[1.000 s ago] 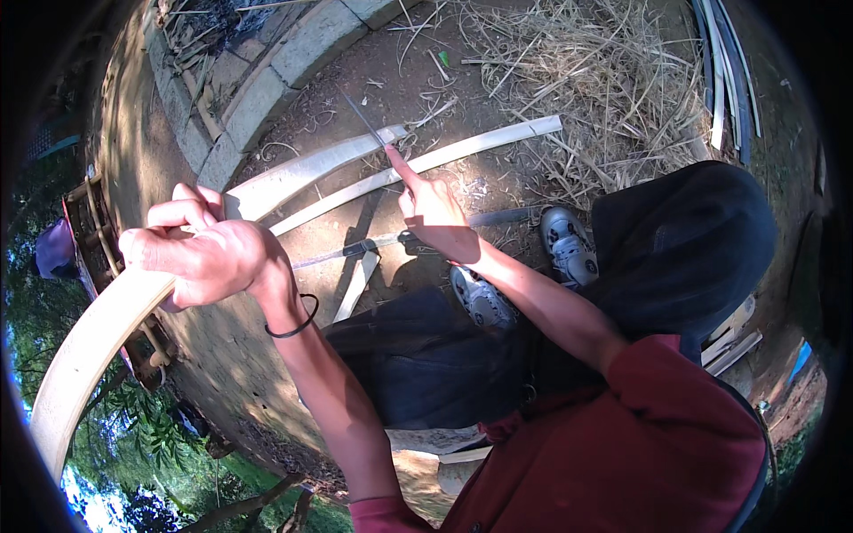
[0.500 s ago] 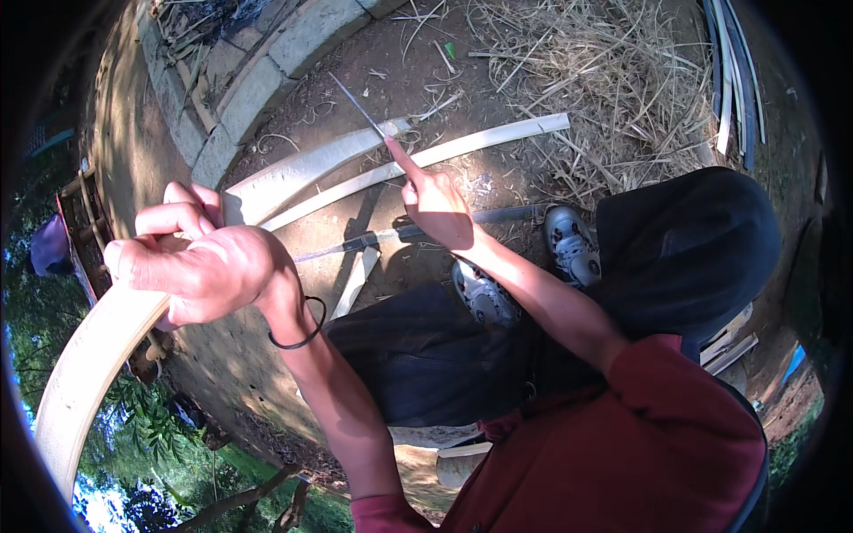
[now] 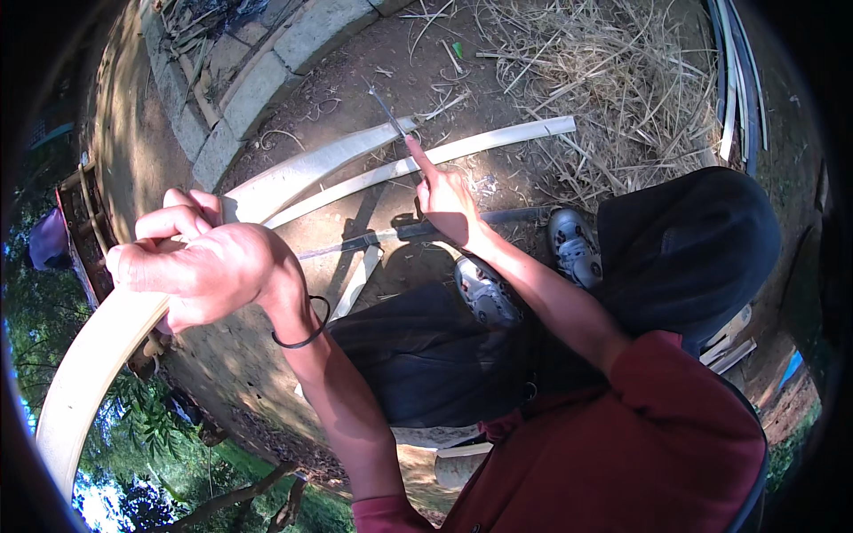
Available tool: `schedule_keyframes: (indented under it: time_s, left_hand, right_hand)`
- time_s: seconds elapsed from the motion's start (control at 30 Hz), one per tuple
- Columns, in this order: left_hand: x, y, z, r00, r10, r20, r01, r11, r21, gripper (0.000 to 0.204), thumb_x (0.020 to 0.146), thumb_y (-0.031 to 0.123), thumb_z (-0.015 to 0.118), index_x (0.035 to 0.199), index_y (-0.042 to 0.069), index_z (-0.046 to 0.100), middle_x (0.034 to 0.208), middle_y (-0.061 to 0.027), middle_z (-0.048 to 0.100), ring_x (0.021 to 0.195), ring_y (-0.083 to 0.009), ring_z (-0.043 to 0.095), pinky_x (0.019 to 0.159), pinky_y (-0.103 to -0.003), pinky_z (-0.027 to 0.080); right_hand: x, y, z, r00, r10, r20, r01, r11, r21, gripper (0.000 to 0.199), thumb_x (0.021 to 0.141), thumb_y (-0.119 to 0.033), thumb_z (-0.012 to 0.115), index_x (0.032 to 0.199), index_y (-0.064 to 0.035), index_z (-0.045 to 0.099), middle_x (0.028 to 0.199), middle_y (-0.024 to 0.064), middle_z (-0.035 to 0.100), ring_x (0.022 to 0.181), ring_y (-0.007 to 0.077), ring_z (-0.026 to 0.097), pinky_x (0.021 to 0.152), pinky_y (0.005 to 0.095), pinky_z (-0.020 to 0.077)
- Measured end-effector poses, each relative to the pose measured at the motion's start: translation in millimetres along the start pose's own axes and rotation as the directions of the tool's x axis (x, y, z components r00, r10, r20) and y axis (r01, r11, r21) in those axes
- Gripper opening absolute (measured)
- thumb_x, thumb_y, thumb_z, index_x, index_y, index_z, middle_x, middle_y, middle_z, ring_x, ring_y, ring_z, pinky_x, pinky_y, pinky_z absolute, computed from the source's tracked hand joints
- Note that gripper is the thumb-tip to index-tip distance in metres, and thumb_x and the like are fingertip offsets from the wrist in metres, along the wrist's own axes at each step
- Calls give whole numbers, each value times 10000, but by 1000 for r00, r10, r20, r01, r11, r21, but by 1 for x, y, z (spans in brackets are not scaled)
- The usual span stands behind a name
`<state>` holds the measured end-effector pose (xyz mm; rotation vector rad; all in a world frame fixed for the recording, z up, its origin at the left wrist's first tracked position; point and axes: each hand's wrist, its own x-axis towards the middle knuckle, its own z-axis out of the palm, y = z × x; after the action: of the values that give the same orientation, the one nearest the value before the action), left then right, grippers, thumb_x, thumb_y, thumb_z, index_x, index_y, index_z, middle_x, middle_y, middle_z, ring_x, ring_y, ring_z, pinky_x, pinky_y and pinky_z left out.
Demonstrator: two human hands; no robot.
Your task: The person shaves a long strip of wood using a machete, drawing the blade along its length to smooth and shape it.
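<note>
My left hand (image 3: 195, 262) is wrapped round a long pale bamboo strip (image 3: 80, 377), which bends from the lower left rim up past my fist. Beyond the fist its broad part (image 3: 311, 169) stretches right to a frayed tip. A knife with a thin blade (image 3: 385, 105) is in my right hand (image 3: 447, 204), its handle mostly hidden by the fingers. The blade crosses the strip's frayed tip, and my index finger points along it. Just below runs a narrower pale strip (image 3: 498, 137); whether it joins the held one behind my fist I cannot tell.
Dry shavings (image 3: 613, 89) are heaped at the far right, beside several long strips (image 3: 734, 80). A curved block border (image 3: 258, 102) lies at the far left. Near my shoes (image 3: 484, 289) are a dark flat bar (image 3: 418, 231) on the ground and a short pale offcut (image 3: 360, 280).
My right hand and the knife have shifted slightly right, and the blade now sits at the strip's frayed tip. The left hand keeps its grip in nearly the same place.
</note>
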<state>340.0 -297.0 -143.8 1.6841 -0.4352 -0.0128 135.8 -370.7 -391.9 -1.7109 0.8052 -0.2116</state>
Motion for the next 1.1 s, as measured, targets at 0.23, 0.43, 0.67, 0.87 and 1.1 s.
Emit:
schedule_keyframes:
  time_s: [0.23,0.43,0.67,0.87,1.1]
  left_hand:
    - [-30,12,71,761,393,-516,-405,909,95,262,913,212,528,798,18,394,486,-88,358,403,-194,333,391,-311,331]
    - [-19,-6,41,877,278,-391,-343,934,-106,294,951,222,526,781,61,350,482,-99,393,377,-171,294,373,-309,311]
    - [-21,0,59,796,372,-479,-456,887,-69,253,941,193,564,843,26,402,491,-104,396,382,-166,321,353,-298,282]
    - [-26,4,55,832,329,-447,-391,919,-50,264,959,213,548,824,35,409,482,-93,382,383,-162,319,354,-292,303]
    - [-26,6,68,814,351,-462,-403,915,-15,283,990,230,516,814,36,409,500,-93,393,392,-155,309,376,-279,300]
  right_hand:
    - [0,-48,-12,998,-64,28,63,997,53,729,823,-42,524,1513,-145,313,676,251,603,658,394,637,680,472,495]
    - [9,5,-9,997,39,67,-34,996,-77,718,822,-33,497,1510,-113,306,647,249,599,634,420,629,644,501,503]
    - [5,-19,-5,996,-88,4,88,996,-10,714,821,-46,508,1506,-143,333,643,217,603,610,378,630,627,465,499]
    - [6,-7,0,1000,-16,-20,17,999,48,723,813,-28,508,1506,-154,346,594,211,574,553,388,605,591,460,488]
    - [9,9,-4,1000,25,-12,-25,999,-42,735,821,-32,506,1514,-191,322,613,227,581,579,403,615,604,486,486]
